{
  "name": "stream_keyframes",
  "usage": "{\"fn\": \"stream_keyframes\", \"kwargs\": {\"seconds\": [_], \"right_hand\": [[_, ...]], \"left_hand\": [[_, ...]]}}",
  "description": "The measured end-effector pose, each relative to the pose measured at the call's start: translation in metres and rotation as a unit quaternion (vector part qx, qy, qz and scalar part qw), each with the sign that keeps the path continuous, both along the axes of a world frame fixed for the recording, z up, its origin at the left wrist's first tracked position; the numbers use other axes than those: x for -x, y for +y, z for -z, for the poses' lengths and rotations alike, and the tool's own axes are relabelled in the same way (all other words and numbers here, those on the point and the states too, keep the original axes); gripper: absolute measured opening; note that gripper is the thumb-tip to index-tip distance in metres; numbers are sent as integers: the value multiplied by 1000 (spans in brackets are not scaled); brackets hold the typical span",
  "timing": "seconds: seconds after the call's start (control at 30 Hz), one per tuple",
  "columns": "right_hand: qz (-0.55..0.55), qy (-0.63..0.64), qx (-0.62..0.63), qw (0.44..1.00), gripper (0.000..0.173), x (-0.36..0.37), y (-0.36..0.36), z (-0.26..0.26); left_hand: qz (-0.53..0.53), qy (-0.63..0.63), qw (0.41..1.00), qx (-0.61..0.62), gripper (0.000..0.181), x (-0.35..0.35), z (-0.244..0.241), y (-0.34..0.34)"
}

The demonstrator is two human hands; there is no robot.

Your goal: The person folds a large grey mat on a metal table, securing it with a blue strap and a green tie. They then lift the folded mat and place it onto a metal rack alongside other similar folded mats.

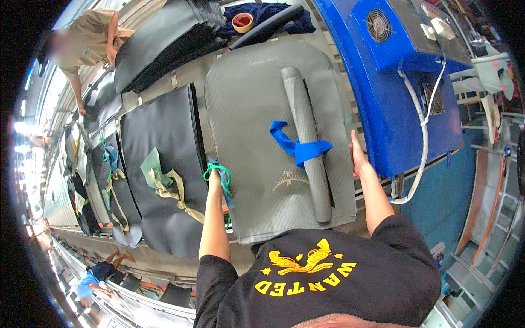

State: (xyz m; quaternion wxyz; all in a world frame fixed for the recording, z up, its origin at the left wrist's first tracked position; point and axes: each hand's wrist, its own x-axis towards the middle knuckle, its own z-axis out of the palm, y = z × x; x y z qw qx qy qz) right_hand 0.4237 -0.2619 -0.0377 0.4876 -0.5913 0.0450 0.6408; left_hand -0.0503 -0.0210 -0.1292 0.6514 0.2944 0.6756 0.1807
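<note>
A stack of grey textured sheets [246, 102] with rounded far corners lies before me, with a pale printed emblem on the top one. A rolled grey sheet [301, 119] rests lengthwise on it, and a blue fabric strip [309, 151] lies across the roll. At the stack's right edge is my right hand [359, 156], fingers extended, palm facing the stack and holding nothing. My left hand [214, 175] is at the left edge, near a green cord [221, 168] and a blue-grey cloth strip [226, 186]. Its fingers are largely hidden, so their grip is unclear.
Black sheets [164, 123] bearing cloth strips lie to the left. A larger dark stack [164, 45] stands beyond, beside a tape roll [243, 23]. A blue machine [410, 106] with fans borders the right. A person [92, 37] works at far left; another [100, 274] is lower left.
</note>
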Motion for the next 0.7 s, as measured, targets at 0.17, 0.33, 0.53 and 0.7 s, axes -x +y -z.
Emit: {"fn": "stream_keyframes", "kwargs": {"seconds": [0.17, 0.33, 0.53, 0.7], "right_hand": [[6, -73, -71, 995, 94, 9, 9, 19], [11, 2, -135, 991, 95, 15, 23, 2], [-32, 30, -127, 991, 118, 15, 13, -9], [-31, 49, -102, 993, 113, 4, -2, 22]], "left_hand": [[3, -26, 996, 89, 80, -49, -48, 2], [21, -141, 989, 46, 87, -34, -30, 7], [59, -29, 985, 161, 81, -40, -71, 8], [108, -56, 985, 125, 36, -62, -100, 15]]}}
